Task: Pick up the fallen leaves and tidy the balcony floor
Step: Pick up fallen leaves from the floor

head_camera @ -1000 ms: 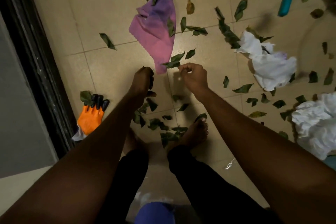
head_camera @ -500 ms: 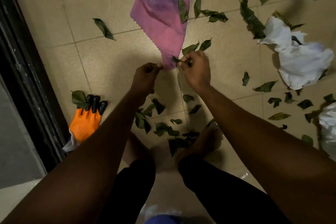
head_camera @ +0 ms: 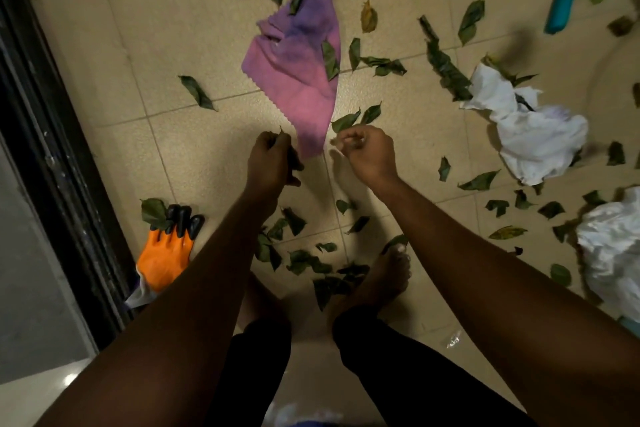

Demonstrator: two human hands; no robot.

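Green leaves (head_camera: pixel 196 93) scattered all over the tiled floor (head_camera: pixel 207 28), thickest at the far side and near the bare feet. A few dark ones clamped in the curled left hand (head_camera: pixel 272 163). Just to its right, the right hand (head_camera: pixel 369 154), fingers curled; impossible to tell whether anything is inside. Beyond both hands, a pink cloth (head_camera: pixel 298 80). At near left, an orange glove (head_camera: pixel 164 256); at right, white crumpled cloths (head_camera: pixel 540 139); at far right, a teal handle (head_camera: pixel 562 0).
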